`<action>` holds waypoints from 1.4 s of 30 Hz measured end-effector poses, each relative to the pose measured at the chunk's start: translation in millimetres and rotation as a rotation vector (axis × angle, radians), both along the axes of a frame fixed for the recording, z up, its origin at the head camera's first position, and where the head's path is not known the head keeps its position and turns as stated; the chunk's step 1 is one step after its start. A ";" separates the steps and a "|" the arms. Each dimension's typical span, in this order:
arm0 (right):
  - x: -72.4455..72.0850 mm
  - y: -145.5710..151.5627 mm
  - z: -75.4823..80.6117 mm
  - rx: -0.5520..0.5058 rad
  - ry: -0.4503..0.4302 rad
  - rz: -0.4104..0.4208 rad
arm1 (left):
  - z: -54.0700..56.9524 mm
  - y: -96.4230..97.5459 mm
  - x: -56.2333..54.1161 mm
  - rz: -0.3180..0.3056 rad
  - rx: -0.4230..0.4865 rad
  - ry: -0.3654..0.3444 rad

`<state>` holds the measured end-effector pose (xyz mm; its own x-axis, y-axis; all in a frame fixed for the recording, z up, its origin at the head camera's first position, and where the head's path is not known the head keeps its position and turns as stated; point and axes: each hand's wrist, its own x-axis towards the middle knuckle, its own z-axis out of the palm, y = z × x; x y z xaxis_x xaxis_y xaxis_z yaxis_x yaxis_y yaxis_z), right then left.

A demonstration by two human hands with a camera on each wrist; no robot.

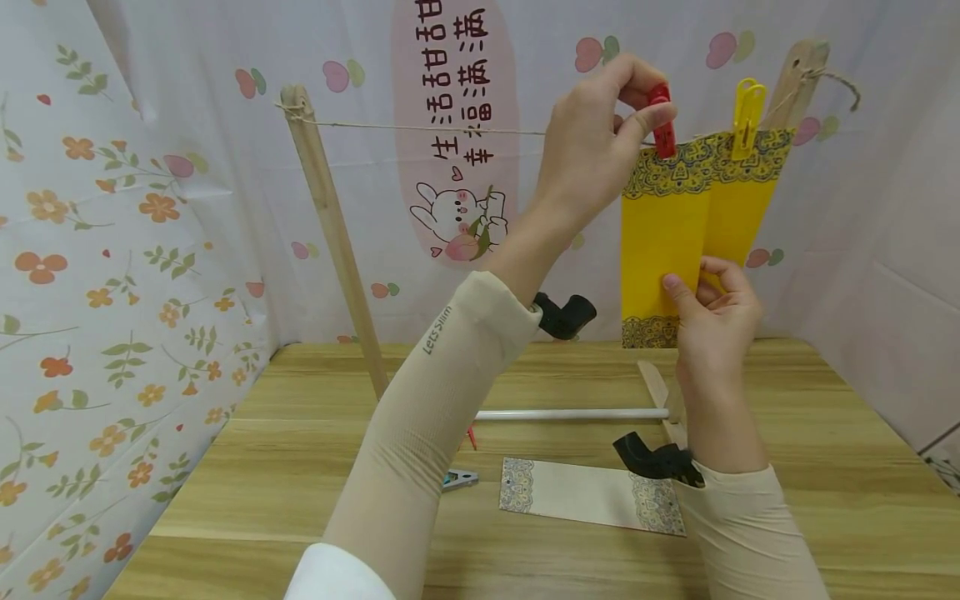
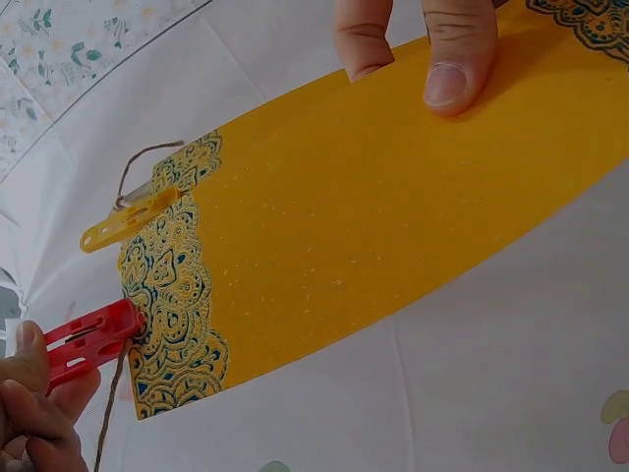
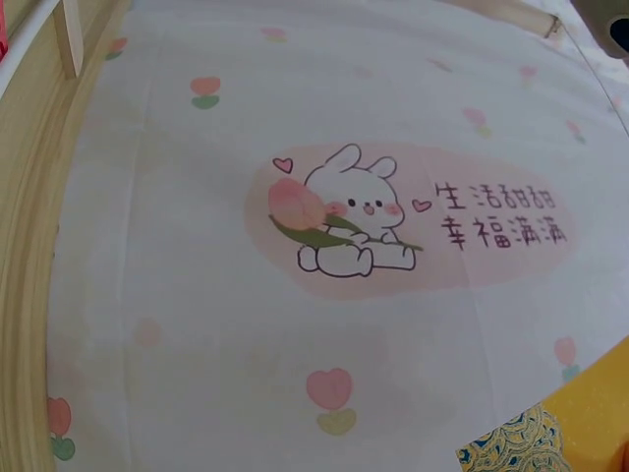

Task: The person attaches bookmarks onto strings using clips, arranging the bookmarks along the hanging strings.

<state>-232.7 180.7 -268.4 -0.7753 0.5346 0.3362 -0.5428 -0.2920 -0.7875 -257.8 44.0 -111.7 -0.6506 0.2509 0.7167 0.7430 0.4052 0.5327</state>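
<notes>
My left hand (image 1: 592, 142) pinches a red clothespin (image 1: 663, 125) at the top edge of a yellow card strip (image 1: 660, 242) with dark lacy bands at its ends. The pin's jaws meet the card at the string (image 1: 420, 127). Lower on the same strip, my right hand (image 1: 716, 317) holds its edge, thumb on the front and fingers behind. What looks like a second yellow strip (image 1: 750, 208) hangs just behind, held by a yellow clothespin (image 1: 747, 121). In the left wrist view, the red clothespin (image 2: 93, 339) sits below the yellow clothespin (image 2: 128, 221). The right wrist view catches only a yellow corner (image 3: 590, 413).
Wooden posts stand at left (image 1: 330, 233) and right (image 1: 798, 75), with the string between them. A white rod (image 1: 573, 413) runs low across the wooden table (image 1: 840, 517). On it lie a white patterned strip (image 1: 585, 492) and a grey clip (image 1: 461, 478), partly behind my left forearm.
</notes>
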 end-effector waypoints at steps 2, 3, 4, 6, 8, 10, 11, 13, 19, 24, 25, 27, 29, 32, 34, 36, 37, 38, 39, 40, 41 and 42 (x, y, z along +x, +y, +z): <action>-0.4 -0.3 -0.4 0.004 0.000 -0.011 | 0.6 0.6 0.4 0.006 -0.017 -0.001; -0.7 -0.5 -0.7 0.009 0.000 -0.017 | 0.7 0.9 0.5 0.009 -0.026 -0.001; -0.8 -0.7 -0.8 0.010 -0.002 -0.020 | 0.7 1.2 0.6 0.011 -0.034 -0.003; -0.8 -1.0 -1.0 0.011 -0.007 -0.026 | 0.6 2.0 0.6 0.017 -0.048 -0.004; -0.6 -1.5 -1.1 0.012 -0.010 -0.029 | 0.2 2.9 0.5 0.019 -0.055 -0.011; -0.1 -2.1 -1.2 0.015 -0.010 -0.032 | -0.2 3.6 0.6 0.020 -0.059 -0.018; 0.2 -2.4 -1.2 0.016 -0.011 -0.033 | -0.4 4.0 0.7 0.022 -0.059 -0.024; 1.1 -2.9 -0.9 0.016 -0.015 -0.034 | -0.8 4.4 1.0 0.021 -0.058 -0.038; 2.4 -3.4 -0.3 0.016 -0.028 -0.041 | -1.9 4.1 1.5 0.013 -0.071 -0.054; 2.8 -3.1 -1.2 0.038 -0.035 -0.056 | -2.7 3.9 1.4 0.005 -0.097 -0.073; 2.8 -3.0 -1.5 0.043 -0.038 -0.060 | -2.9 3.8 1.4 0.004 -0.106 -0.073; 3.0 -2.7 -2.0 0.051 -0.045 -0.065 | -3.2 3.6 1.0 0.005 -0.122 -0.072; 3.0 -2.4 -2.4 0.058 -0.047 -0.067 | -3.2 3.6 0.6 0.011 -0.134 -0.079; 2.9 -2.2 -3.3 0.072 -0.042 -0.063 | -3.1 3.6 -0.5 0.018 -0.137 -0.095; 2.8 -2.0 -4.2 0.088 -0.032 -0.058 | -3.4 3.4 -1.3 0.020 -0.131 -0.102; 3.1 -1.4 -5.6 0.104 -0.025 -0.050 | -3.6 3.0 -2.2 0.018 -0.124 -0.099; 3.4 -1.0 -6.4 0.113 -0.024 -0.049 | -4.0 2.8 -2.6 0.016 -0.119 -0.097; 3.8 -0.6 -7.4 0.124 -0.024 -0.049 | -4.4 2.5 -2.9 0.016 -0.114 -0.095; 4.2 -0.1 -8.4 0.139 -0.025 -0.053 | -4.9 2.1 -3.1 0.014 -0.109 -0.092; 4.8 0.5 -9.5 0.151 -0.030 -0.053 | -5.5 1.9 -3.3 0.012 -0.100 -0.097; 5.2 1.2 -10.7 0.164 -0.033 -0.056 | -6.1 1.6 -3.2 0.007 -0.090 -0.106; 5.8 1.8 -12.0 0.177 -0.040 -0.058 | -6.8 1.3 -3.1 -0.002 -0.077 -0.115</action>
